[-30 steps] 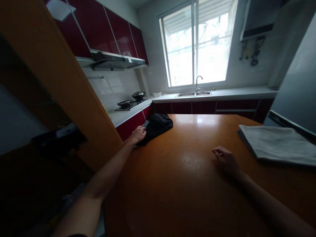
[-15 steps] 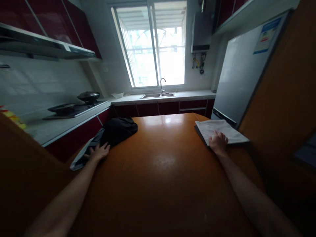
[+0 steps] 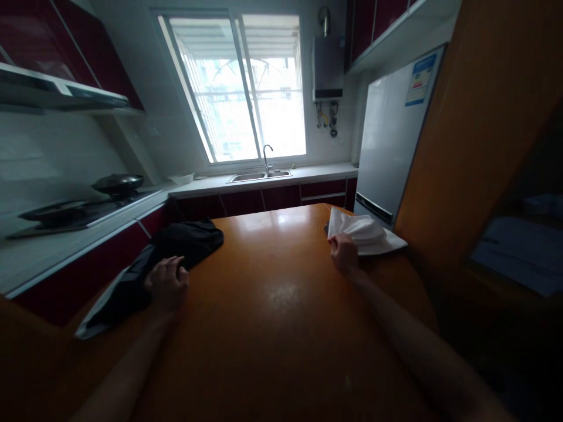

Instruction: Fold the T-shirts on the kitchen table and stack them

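Note:
On the right side of the wooden table (image 3: 281,328) lies a white cloth (image 3: 367,231), bunched up, with something dark under its left edge. My right hand (image 3: 344,252) is closed on the cloth's near left corner. A black cloth (image 3: 193,237) with a pale edge lies crumpled at the table's left side. My left hand (image 3: 168,282) is over the near part of the black cloth, fingers somewhat curved and apart, holding nothing that I can make out.
Beyond the table, a counter holds a sink (image 3: 259,176) under the window. A lidded wok (image 3: 118,183) and a pan (image 3: 53,212) are on the stove at left. A fridge (image 3: 389,140) stands behind the table's right end.
The view has turned right. My right hand has closed on the white cloth, which was flat and is now bunched. My left hand has shifted slightly nearer over the black cloth.

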{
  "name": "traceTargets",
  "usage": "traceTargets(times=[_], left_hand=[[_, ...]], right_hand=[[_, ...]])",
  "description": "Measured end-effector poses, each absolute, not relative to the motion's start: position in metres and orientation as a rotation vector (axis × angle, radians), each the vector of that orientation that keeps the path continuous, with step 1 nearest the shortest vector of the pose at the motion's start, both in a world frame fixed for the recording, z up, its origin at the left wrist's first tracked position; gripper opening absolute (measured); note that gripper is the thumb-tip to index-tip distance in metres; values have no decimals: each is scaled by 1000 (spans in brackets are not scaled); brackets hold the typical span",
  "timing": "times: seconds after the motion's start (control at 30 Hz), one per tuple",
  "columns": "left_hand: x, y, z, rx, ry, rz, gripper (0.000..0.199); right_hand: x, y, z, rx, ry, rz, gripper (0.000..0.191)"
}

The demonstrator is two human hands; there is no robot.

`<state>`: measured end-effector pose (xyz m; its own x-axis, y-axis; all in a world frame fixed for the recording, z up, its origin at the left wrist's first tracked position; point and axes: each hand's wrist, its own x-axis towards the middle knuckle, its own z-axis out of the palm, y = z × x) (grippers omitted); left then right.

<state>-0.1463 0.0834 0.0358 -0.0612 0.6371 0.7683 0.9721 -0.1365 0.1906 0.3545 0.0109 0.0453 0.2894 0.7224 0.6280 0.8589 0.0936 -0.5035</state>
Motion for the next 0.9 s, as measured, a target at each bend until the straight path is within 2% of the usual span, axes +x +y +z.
traceTargets(times=[0.1,0.2,0.27,0.33,0.43,0.53,0.57,0.67,0.77,0.9], left_hand=[[-120,79,36,-2000,-1619,-1051,39],[-93,68,41,-2160,-1561,-1072,37],[-76,59,47,-2261,-1547,-1138,36],[-58,50,53,-2425,-1556,-1180,35],[-28,34,53,-2795,-1543,-1067,32],[1,19,44,-3051,-1543,-746,51],[8,16,41,-3114,-1564,-601,51],[22,25,44,-3129,-1752,-358,23],[22,61,80,-2982,-1949,-479,9],[7,129,184,-2594,-2049,-1017,10]], right_hand=[[284,-24,51,-1364,-1730,26,21],[226,-72,51,-978,-2138,433,17],[206,-99,54,-665,-2310,607,12],[204,-109,61,-545,-2274,657,14],[225,-90,73,-706,-1912,597,20],[269,-46,70,-955,-1497,465,24],[285,-31,65,-1034,-1380,442,25],[327,5,35,-1229,-1157,351,30],[349,24,4,-1309,-1201,278,33],[348,30,-17,-1279,-1417,286,33]])
